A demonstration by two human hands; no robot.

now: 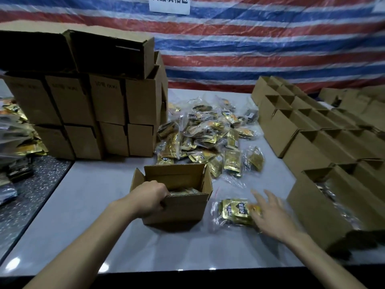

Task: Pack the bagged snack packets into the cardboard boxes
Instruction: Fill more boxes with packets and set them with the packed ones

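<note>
- Left grip (151, 198) curls over the near-left rim of the open cardboard box (181, 207) at the near middle of the desk (93, 205), holding it
- Right grip (270, 213), spread flat and holding nothing, is over a bagged snack packet (233, 211) lying just right of that box
- Pile of bagged packets (208, 132) lies beyond the box, on the far desk

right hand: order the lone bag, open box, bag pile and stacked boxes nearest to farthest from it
From the right hand:
1. lone bag, right at its fingers.
2. open box, to its left, gripped by the left hand.
3. bag pile, farther back, centre.
4. stacked boxes, back left.
</note>
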